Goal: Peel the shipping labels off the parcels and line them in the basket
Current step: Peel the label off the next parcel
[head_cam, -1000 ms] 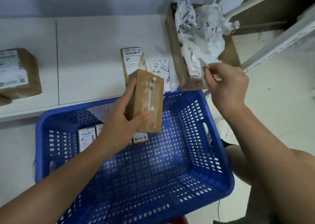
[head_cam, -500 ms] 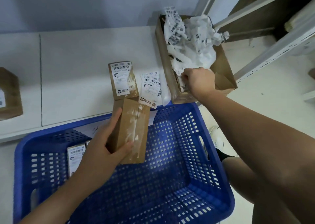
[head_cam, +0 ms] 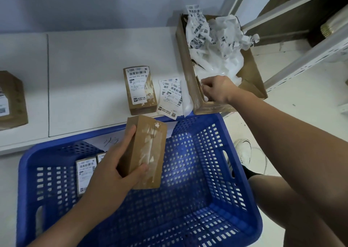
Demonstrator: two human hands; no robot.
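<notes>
1. My left hand (head_cam: 113, 173) grips the peeled parcel (head_cam: 145, 150) over the blue basket (head_cam: 212, 171).
2. My right hand (head_cam: 216, 90) is curled inside the scrap box (head_cam: 190, 81); what it holds, I cannot tell.
3. I'd lower the parcel flush beside the lined parcels (head_cam: 85, 177).

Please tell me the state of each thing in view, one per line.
Left hand: grips the held parcel.
Held parcel: label off, above the basket.
Right hand: inside the waste box.
Waste box: open, holds crumpled labels.
Table parcel: label on.
Basket: holds labelled parcels at left.
</notes>
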